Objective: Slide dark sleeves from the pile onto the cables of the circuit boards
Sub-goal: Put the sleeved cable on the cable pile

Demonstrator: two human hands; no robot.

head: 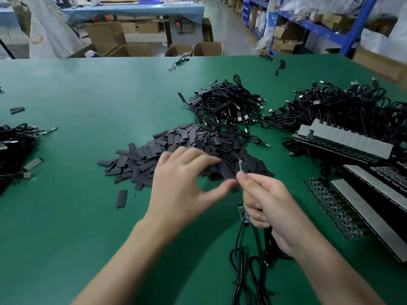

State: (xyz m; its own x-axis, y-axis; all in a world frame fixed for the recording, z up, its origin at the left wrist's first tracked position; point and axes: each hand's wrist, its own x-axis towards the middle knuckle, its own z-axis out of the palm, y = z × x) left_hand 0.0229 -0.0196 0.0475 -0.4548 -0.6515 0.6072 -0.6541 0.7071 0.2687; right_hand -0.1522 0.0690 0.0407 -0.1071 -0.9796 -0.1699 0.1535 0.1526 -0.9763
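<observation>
Our right hand point(271, 208) pinches a cable end point(241, 166) while our left hand point(182, 179), fingers spread, hovers over the mid-table pile of dark sleeves point(187, 148), probably light, limp, best nipped at one edge.

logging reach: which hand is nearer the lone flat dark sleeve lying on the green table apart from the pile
Left. The left hand is just right of the lone flat dark sleeve; the right hand is farther right, beyond the left, gripping black cables.
</observation>
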